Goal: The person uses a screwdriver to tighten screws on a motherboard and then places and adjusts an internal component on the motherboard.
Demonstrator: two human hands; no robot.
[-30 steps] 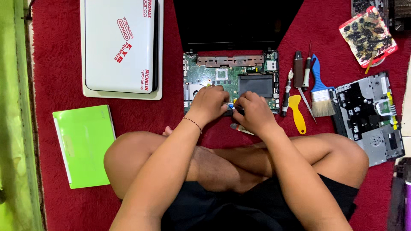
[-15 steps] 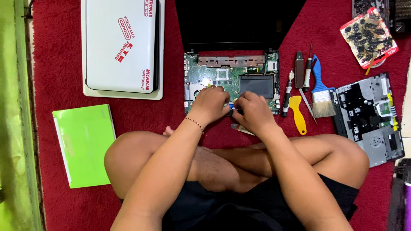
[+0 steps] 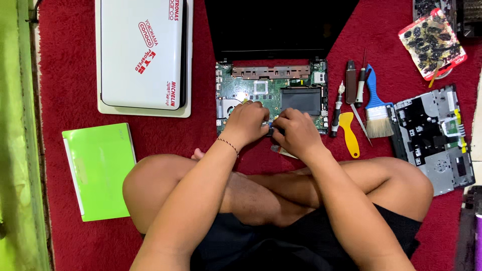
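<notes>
Hardly anything moved since earlier frames: left hand [image 3: 247, 122] and right hand [image 3: 297, 131] stay together at lower edge of opened laptop board [image 3: 271, 90], frame centre, fingers pinching a small dark part [image 3: 272, 131]. Risk: slipping fingers could damage board; screwdrivers [image 3: 337, 110] lie right.

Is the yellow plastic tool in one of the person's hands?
No, the yellow plastic tool lies on the red carpet beside the brush, while both hands work at the opened laptop's circuit board.

Opened laptop base [image 3: 271, 90], green circuit board exposed, flat on red carpet
</notes>
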